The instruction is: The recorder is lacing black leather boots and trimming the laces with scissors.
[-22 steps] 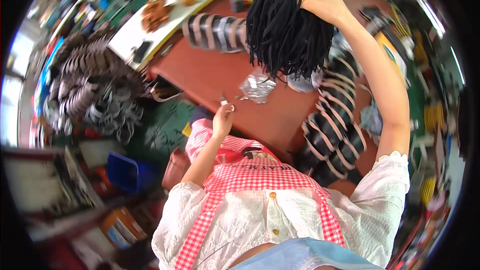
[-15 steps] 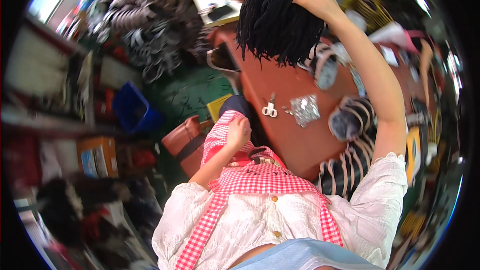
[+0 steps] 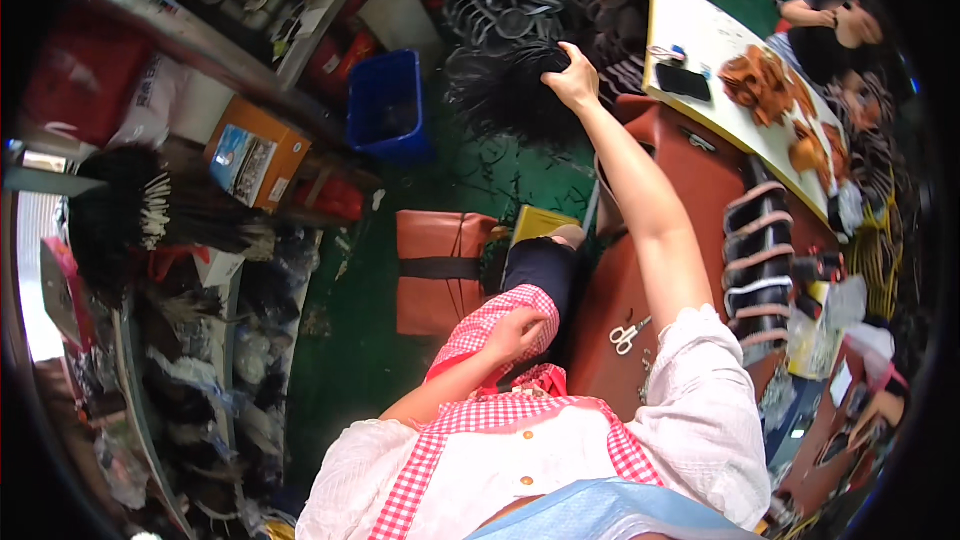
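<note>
Stretched out ahead, my right hand point(image 3: 574, 83) is closed on a bundle of thin black strands point(image 3: 500, 100). The strands are smeared by motion and hang over the green floor, left of the red-brown table. My left hand point(image 3: 517, 333) lies on the red checked apron point(image 3: 480, 340) over my thigh, fingers loosely extended, with nothing visible in it. White-handled scissors point(image 3: 627, 337) rest on the red-brown table point(image 3: 610, 370) below my right forearm.
A blue bin point(image 3: 388, 105) stands ahead-left, near a brown folded case point(image 3: 440, 270) on the floor. Striped black rolls point(image 3: 757, 270) sit right of my arm. A white board point(image 3: 730, 50) holds a phone point(image 3: 683, 82) and orange-brown pieces point(image 3: 757, 85). Another person point(image 3: 840, 30) works beyond.
My view has turned left. My right hand has carried the black strand bundle from above the table to over the floor on the left. My left hand still lies on my thigh.
</note>
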A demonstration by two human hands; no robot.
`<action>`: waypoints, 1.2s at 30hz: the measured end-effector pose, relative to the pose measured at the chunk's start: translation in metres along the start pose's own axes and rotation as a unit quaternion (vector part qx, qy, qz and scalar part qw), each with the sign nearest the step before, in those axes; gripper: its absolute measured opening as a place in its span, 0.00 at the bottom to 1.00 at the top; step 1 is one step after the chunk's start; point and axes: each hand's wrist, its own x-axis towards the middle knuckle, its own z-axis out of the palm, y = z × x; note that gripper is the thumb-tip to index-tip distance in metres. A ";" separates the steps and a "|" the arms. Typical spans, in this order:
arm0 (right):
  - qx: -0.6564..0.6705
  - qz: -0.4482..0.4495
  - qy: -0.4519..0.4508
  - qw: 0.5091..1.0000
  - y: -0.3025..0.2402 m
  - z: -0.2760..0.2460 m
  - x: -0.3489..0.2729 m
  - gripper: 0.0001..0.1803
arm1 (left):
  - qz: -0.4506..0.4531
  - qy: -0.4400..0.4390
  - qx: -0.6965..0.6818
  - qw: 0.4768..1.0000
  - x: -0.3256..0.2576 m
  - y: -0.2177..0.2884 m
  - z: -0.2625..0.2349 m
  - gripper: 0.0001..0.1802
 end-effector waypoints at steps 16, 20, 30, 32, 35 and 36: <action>-0.147 0.068 -0.239 0.957 0.057 0.071 -0.007 0.40 | -0.010 0.040 -0.037 0.998 0.019 0.001 -0.003 0.07; -0.023 -0.031 -0.066 0.997 0.031 0.054 -0.010 0.35 | -0.035 0.041 -0.051 0.997 0.023 0.006 -0.003 0.07; -0.185 0.012 -0.257 0.949 0.051 0.055 -0.008 0.34 | -0.055 0.023 -0.042 0.997 0.015 0.011 -0.002 0.08; -0.134 -0.019 -0.227 0.965 0.035 0.051 -0.018 0.35 | -0.032 0.047 -0.053 0.997 0.018 0.008 0.002 0.08; -0.108 -0.011 -0.185 0.977 0.033 0.032 -0.022 0.37 | -0.049 0.034 -0.039 0.997 0.015 0.007 0.001 0.09; -0.093 0.020 -0.175 0.980 0.028 0.022 -0.022 0.37 | -0.046 0.032 -0.042 0.998 0.011 0.007 0.001 0.09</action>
